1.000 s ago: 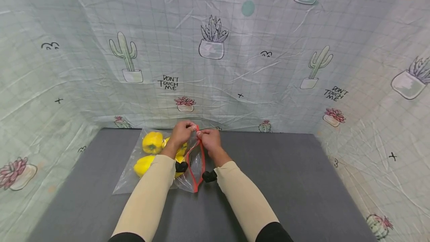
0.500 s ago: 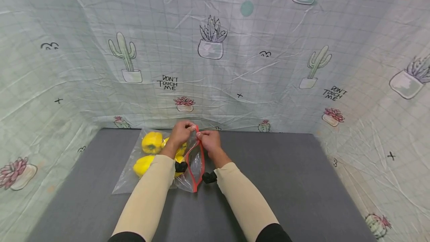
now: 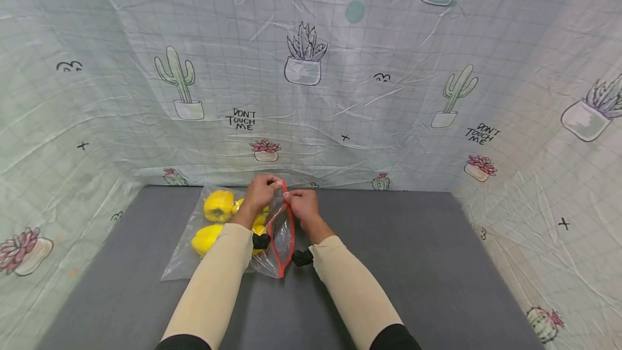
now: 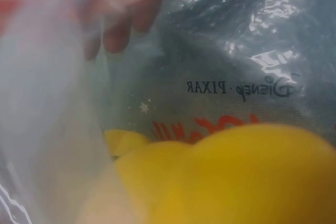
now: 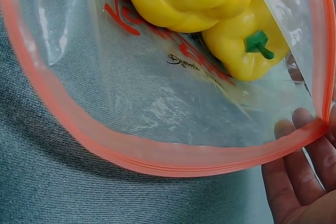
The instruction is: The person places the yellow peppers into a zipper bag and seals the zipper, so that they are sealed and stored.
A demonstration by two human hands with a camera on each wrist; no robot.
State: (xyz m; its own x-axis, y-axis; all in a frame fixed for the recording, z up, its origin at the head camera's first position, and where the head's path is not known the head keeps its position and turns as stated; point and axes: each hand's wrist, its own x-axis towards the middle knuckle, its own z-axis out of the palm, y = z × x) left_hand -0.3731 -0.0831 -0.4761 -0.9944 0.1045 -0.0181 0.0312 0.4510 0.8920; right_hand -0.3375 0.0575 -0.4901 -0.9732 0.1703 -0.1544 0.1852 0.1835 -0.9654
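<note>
A clear zip bag [image 3: 180,264] lies flat on the table with its red-edged mouth toward the right. Several yellow bell peppers [image 3: 218,206] are inside; one in the right wrist view shows a green stem [image 5: 258,44]. At the far end of the mouth, my left hand [image 3: 261,192] pinches the corner of the red zip strip [image 5: 157,166]. Just nearer, my right hand [image 3: 303,204] pinches that strip between thumb and fingers. From there to the near corner the mouth gapes. Through the plastic, the left wrist view shows blurred fingers [image 4: 118,35] and yellow peppers [image 4: 252,177].
A dark grey table [image 3: 389,263] lies beneath the bag and arms. Its back edge meets a cactus-printed curtain [image 3: 311,112], which also hangs along the left and right sides. Black wrist cameras [image 3: 302,257] sit close to the bag's mouth.
</note>
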